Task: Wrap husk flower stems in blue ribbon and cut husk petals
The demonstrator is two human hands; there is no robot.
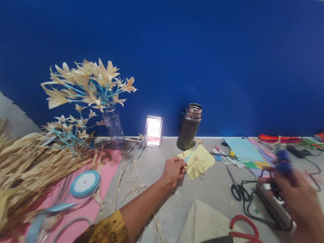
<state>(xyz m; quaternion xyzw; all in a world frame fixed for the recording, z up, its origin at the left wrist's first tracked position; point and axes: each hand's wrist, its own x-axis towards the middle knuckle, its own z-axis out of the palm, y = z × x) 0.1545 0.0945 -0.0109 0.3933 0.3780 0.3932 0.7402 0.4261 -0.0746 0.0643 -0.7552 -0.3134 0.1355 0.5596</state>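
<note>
My left hand is closed in a pinch on a thin light-blue flower stem. A small pale flower tops this stem, over a stained yellow sheet of paper. On the right, blurred by motion, my right hand is wrapped round a blue glue gun, raised above the table. Its exact outline is smeared. Black-handled scissors and a black cord lie to the left of that hand. Red-handled scissors rest on a folded pale cloth in front.
A dark flask stands uncapped near the blue wall. At left are a clear vase of pale flowers, dried husks, pink paper and a blue ribbon roll. Coloured paper lies at the back right.
</note>
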